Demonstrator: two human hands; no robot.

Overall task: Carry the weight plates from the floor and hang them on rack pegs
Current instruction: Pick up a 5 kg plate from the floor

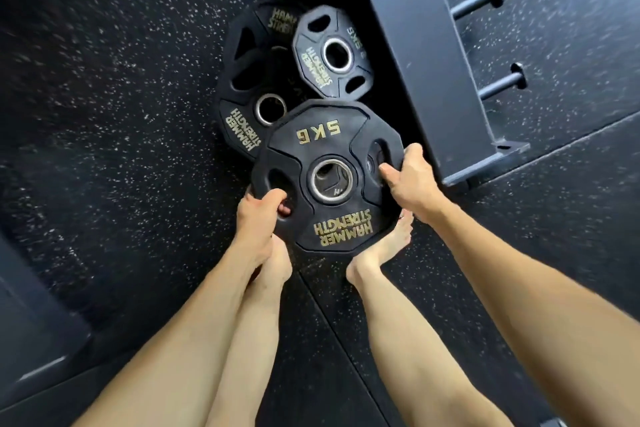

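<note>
Beside rack upright [433,55], both hands' grip clamped on 5 kg plate [325,149], floor plates [263,80] beyond.

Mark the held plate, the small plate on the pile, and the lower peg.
held plate [320,135], head view, on its 5KG lettering
small plate [313,62], head view, rubber face
lower peg [498,87], head view, mid-shaft

You stand in gym: speckled rubber floor [121,97], branded weight plates [325,55] at frame centre, steel rack [433,55] with pegs [471,5] upper right.
</note>
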